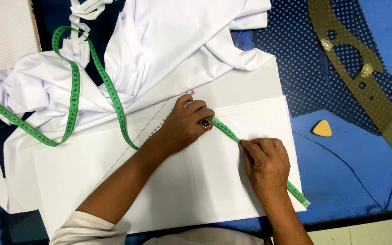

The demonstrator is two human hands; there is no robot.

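Green measuring tape [225,130] runs diagonally across the folded white fabric [191,181], pinned flat under the left hand [184,127] up-left and pinched by the right hand [266,165] down-right.

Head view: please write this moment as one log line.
left hand: presses green tape measure | right hand: pinches it | under: folded white fabric | nearby: yellow chalk

Blue table [341,181], white fabric [182,45], yellow chalk [322,128], curved ruler [364,86]
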